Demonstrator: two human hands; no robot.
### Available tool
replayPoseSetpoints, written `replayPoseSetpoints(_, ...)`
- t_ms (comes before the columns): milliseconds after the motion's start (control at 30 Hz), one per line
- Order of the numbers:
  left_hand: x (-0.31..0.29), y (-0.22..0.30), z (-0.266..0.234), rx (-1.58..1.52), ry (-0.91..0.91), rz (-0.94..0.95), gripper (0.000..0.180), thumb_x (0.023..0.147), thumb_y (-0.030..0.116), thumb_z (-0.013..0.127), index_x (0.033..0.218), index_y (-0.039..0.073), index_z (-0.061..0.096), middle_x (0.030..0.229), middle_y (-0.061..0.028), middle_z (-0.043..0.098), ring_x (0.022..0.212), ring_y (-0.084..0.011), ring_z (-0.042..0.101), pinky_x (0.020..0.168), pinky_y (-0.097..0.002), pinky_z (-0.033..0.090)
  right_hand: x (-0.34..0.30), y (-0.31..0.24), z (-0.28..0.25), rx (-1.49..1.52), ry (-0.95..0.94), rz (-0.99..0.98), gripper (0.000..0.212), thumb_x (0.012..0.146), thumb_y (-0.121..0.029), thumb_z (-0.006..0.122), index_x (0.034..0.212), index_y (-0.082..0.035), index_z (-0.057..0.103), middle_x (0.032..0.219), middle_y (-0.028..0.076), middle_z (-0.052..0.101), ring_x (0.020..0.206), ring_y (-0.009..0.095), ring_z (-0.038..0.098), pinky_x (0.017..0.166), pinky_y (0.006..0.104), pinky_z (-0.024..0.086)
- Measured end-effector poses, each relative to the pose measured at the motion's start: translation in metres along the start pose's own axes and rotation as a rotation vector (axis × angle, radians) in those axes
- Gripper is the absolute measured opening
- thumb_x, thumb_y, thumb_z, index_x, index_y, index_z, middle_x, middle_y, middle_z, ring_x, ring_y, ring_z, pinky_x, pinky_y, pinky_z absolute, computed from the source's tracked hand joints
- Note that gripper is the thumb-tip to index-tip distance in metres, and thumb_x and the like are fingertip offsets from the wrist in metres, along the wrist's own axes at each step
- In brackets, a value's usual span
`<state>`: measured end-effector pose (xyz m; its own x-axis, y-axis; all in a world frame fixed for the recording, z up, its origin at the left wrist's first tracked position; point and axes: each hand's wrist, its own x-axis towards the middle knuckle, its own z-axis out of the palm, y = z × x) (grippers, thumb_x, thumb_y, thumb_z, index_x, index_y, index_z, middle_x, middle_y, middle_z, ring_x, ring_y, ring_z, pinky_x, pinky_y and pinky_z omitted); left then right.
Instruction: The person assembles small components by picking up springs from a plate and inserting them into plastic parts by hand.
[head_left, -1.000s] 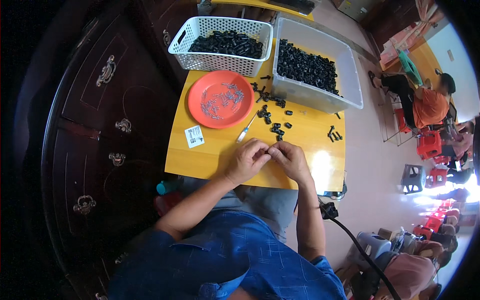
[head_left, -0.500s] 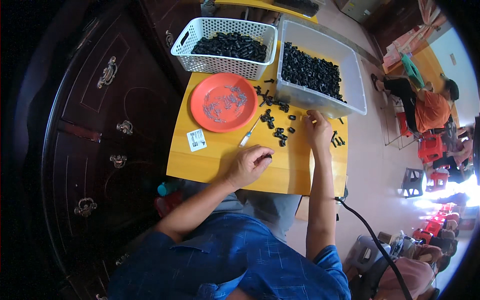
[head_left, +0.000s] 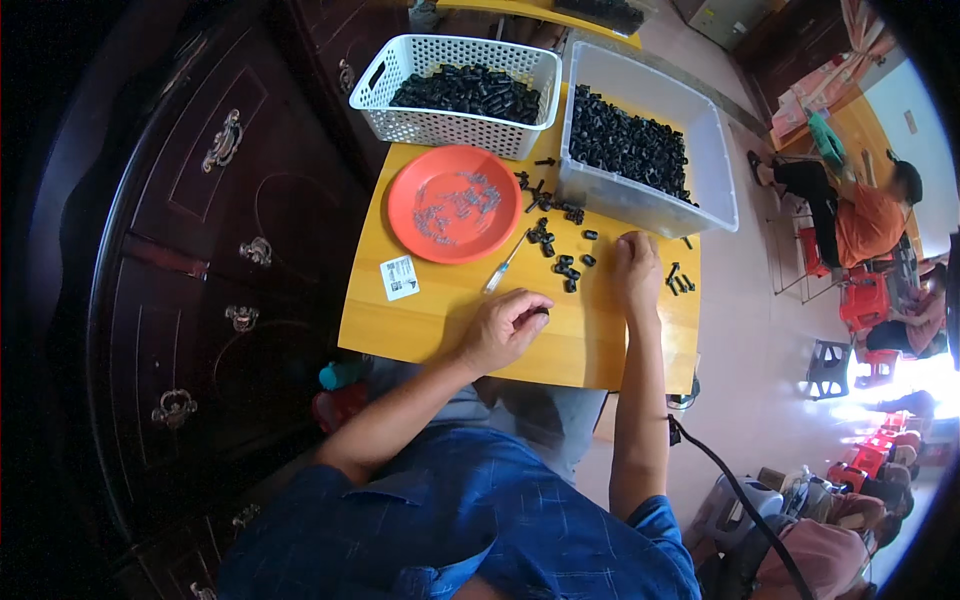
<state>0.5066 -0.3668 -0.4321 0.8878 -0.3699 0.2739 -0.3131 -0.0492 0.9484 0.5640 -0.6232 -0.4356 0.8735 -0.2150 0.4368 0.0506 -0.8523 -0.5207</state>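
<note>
My left hand [head_left: 500, 328] is closed above the yellow table [head_left: 420, 330], with a small black plastic part [head_left: 542, 311] pinched between thumb and fingers. To the right, my right hand [head_left: 637, 272] is bent down at the tabletop with its fingers curled together. Whatever may be in them is hidden. Between the hands and the bins lie loose black cylindrical parts [head_left: 567, 266]. Several longer black pieces [head_left: 680, 282] are just right of my right hand. A screwdriver [head_left: 497, 276] with a pale handle rests beyond my left hand.
An orange-red plate [head_left: 400, 215] holds small silvery screws or pins. Behind it stands a white perforated basket [head_left: 450, 131] of black parts, beside a clear plastic bin [head_left: 640, 217] with more. A printed card [head_left: 399, 278] lies left. Dark cabinets [head_left: 200, 260] flank the table; people sit at far right.
My right hand has come down slightly and its fingers have drawn closer together. My left hand keeps its pinch on the black part. The whole view has shifted a little.
</note>
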Motion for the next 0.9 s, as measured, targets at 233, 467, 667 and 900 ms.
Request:
replayPoseSetpoints(233, -0.001, -0.001, 0.000, -0.033, -0.005, -0.020, 0.014, 0.092, 0.004, 0.065, 0.105, 0.000, 0.064, 0.085, -0.0074, 0.066, 0.070, -0.0138, 0.063, 0.064, -0.0280, 0.051, -0.027, -0.017, -0.010, 0.277, -0.011, 0.249, 0.014, 0.099, -0.017, 0.059, 0.094, -0.004, 0.062, 0.086, 0.012, 0.063, 0.075, 0.024, 0.062, 0.068, 0.0350, 0.049)
replayPoseSetpoints(467, -0.001, 0.000, -0.003, 0.003, 0.013, -0.080, 0.011, 0.092, 0.003, 0.063, 0.103, 0.000, 0.062, 0.086, -0.0075, 0.066, 0.069, -0.0128, 0.061, 0.063, -0.0282, 0.050, -0.068, -0.067, -0.027, 1.145, -0.289, 0.600, 0.015, 0.105, -0.023, 0.053, 0.101, -0.009, 0.058, 0.088, -0.001, 0.060, 0.073, 0.008, 0.053, 0.069, 0.0231, 0.044)
replayPoseSetpoints(667, 0.000, 0.000, -0.004, -0.026, 0.007, -0.020, 0.012, 0.093, 0.001, 0.057, 0.103, 0.000, 0.063, 0.088, -0.0103, 0.064, 0.072, -0.0188, 0.063, 0.065, -0.0311, 0.050, -0.094, -0.088, -0.030, 1.143, -0.502, 0.532, 0.015, 0.105, -0.022, 0.053, 0.099, -0.008, 0.056, 0.084, -0.002, 0.057, 0.073, 0.007, 0.051, 0.067, 0.0220, 0.043)
replayPoseSetpoints(900, 0.002, 0.005, -0.001, 0.110, -0.001, 0.163, 0.016, 0.091, 0.002, 0.061, 0.105, 0.001, 0.068, 0.090, -0.0121, 0.064, 0.080, -0.0250, 0.065, 0.070, -0.0331, 0.052, -0.104, -0.092, -0.024, 1.066, -0.547, 0.554, 0.020, 0.104, -0.024, 0.056, 0.097, -0.006, 0.058, 0.081, -0.002, 0.057, 0.070, 0.006, 0.051, 0.062, 0.0207, 0.043)
